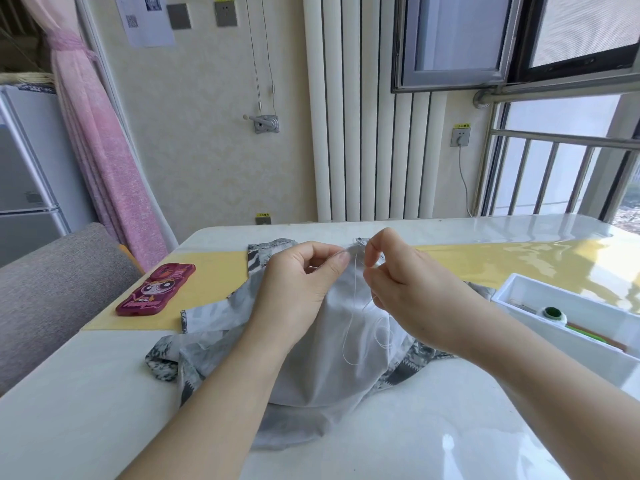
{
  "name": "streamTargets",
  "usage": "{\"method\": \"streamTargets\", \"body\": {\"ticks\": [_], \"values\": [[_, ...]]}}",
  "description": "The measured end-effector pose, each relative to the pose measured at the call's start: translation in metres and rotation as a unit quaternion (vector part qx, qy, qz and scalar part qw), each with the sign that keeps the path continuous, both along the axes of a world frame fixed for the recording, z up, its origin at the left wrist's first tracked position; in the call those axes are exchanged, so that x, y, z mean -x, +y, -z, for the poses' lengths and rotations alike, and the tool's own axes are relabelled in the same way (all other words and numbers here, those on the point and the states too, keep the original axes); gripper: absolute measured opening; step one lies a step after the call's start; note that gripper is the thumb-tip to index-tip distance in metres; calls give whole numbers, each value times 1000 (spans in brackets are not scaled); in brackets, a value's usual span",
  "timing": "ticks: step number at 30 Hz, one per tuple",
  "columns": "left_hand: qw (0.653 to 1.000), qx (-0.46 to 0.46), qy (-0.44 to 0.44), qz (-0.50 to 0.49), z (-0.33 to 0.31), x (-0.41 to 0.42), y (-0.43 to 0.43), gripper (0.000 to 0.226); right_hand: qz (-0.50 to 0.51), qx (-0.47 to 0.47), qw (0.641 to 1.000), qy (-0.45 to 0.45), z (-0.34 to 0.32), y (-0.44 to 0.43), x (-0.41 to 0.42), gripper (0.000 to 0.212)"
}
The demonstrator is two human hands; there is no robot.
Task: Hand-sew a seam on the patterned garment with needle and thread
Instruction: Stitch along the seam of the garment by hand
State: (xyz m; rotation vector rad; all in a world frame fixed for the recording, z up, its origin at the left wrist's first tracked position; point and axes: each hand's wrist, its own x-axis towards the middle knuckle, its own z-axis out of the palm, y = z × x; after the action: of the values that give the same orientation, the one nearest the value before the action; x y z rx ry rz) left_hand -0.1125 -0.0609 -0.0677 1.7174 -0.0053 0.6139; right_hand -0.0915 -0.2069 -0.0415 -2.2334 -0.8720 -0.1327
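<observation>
- Left hand (298, 282) pinches the grey patterned garment (311, 368) at its raised edge.
- Right hand (405, 282), just beside it, pinches the white thread (349, 337) looping below; needle indistinct.

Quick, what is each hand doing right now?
Left hand: closed, pinching the top edge of the patterned garment.
Right hand: fingers pinched by the same edge, white thread trailing below; the needle cannot be made out.

You get bright daylight from the window (571, 32) at far right; glare streaks the table (519, 251), and edges bow.
</observation>
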Motion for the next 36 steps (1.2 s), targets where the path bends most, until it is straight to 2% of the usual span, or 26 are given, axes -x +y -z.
{"method": "streamTargets", "body": {"ticks": [14, 21, 29, 32, 36], "values": [[999, -37, -14, -23, 0, 3, -2, 9, -3, 10, 1000, 18, 0, 1, 0, 18], [994, -82, -54, -54, 1, 5, -7, 12, 0, 1, 1000, 21, 0, 1, -2, 11], [940, -226, -199, -160, 13, 2, -5, 4, -3, -23, 1000, 18, -1, 5, -3, 8], [920, -258, -227, -187, 17, -1, -2, 16, -5, -34, 999, 17, 0, 8, -4, 8], [887, -312, -259, -219, 20, -3, 0, 16, -17, -73, 997, 27, 3, 15, -4, 10]]}}
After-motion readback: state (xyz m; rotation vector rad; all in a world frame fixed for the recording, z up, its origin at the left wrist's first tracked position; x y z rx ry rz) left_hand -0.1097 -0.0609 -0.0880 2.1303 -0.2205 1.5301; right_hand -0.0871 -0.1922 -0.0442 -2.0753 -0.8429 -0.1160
